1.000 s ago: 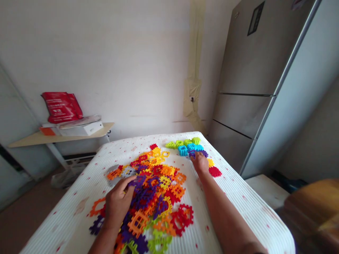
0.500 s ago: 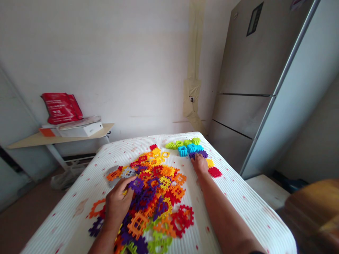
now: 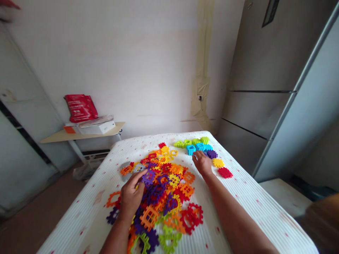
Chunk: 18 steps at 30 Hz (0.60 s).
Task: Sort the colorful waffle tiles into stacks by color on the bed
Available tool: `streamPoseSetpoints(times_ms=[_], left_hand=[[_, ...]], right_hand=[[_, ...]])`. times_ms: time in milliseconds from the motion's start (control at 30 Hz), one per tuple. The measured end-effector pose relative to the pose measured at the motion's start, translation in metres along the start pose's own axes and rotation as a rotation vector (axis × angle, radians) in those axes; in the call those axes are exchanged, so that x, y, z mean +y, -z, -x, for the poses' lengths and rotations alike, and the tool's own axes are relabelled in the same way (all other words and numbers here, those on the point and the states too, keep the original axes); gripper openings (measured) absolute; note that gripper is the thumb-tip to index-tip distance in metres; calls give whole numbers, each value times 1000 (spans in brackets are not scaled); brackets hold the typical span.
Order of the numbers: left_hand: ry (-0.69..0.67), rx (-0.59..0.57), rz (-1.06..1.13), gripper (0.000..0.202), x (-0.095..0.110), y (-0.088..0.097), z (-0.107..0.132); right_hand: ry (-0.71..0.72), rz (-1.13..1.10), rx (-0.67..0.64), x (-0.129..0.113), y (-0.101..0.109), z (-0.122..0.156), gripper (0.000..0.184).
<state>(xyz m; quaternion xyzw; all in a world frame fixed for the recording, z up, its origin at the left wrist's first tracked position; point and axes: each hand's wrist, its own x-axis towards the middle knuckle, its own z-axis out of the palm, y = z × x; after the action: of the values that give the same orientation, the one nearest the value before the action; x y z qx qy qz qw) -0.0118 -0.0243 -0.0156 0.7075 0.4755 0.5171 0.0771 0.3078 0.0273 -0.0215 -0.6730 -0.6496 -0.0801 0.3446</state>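
A heap of flat plastic interlocking tiles (image 3: 164, 190) in orange, purple, red, yellow and green lies on a white ribbed table cover (image 3: 246, 201). My left hand (image 3: 131, 195) rests on the heap's left side, its fingertips pinching a purple tile (image 3: 148, 175). My right hand (image 3: 202, 163) lies palm down at the far right, fingers reaching toward a purple tile (image 3: 211, 153). That tile sits beside sorted blue tiles (image 3: 197, 147), green tiles (image 3: 192, 142), a yellow tile (image 3: 218, 162) and a red tile (image 3: 225, 172).
A steel fridge (image 3: 265, 88) stands close on the right. A low wooden shelf (image 3: 79, 134) at the left wall carries a white box and a red bag (image 3: 80, 107). A pale stool top (image 3: 284, 197) sits by the table's right edge.
The view has shifted, so everything sits further right in the frame. My left hand has lifted a purple tile out of the heap. My right hand has drawn slightly back from the purple tile.
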Motion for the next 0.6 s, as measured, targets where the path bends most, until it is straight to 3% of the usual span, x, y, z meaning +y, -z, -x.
streamPoseSetpoints(times_ms=[133, 333, 467, 600], left_hand=[[-12, 14, -19, 32, 7, 1, -1], [-242, 61, -156, 30, 14, 3, -4], [-380, 83, -229, 31, 19, 2, -5], [-444, 88, -254, 34, 22, -2, -3]], right_hand=[[156, -348, -99, -46, -5, 11, 21], [98, -888, -440, -115, 4, 37, 27], [66, -988, -485, -137, 7, 51, 30], [19, -1060, -490, -143, -1, 57, 34]])
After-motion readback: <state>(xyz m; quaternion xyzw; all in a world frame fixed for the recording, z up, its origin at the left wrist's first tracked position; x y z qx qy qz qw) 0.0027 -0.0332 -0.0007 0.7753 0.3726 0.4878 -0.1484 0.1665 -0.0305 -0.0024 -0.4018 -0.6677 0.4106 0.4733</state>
